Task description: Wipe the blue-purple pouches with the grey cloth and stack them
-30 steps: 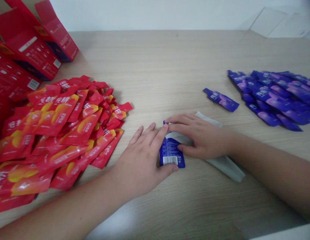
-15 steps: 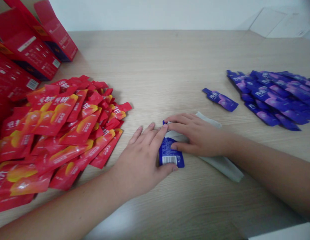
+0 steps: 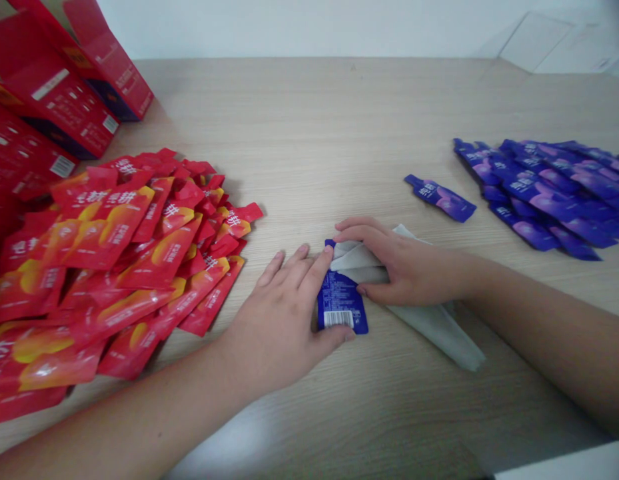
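Note:
A blue sachet [image 3: 345, 293] lies on the table, its printed side with the barcode facing up. My left hand [image 3: 284, 317] rests flat with fingers stretched, index fingertip at the sachet's narrow top and thumb on its lower edge. Fingers of my right hand [image 3: 409, 263] are bent round a pale grey-green cloth [image 3: 434, 333], which touches the sachet's upper right side. Part of the cloth is hidden under that hand, and its tail trails toward me.
A heap of red sachets [image 3: 124, 260] covers the left, with open red boxes [image 3: 59, 87] behind. One purple sachet [image 3: 442, 198] lies apart from a pile of purple sachets [image 3: 549, 193] at right. A white edge [image 3: 569, 467] shows at the lower right.
My right hand has drawn the cloth slightly to the right, uncovering more of the sachet's top. My left hand and the sachet have stayed put.

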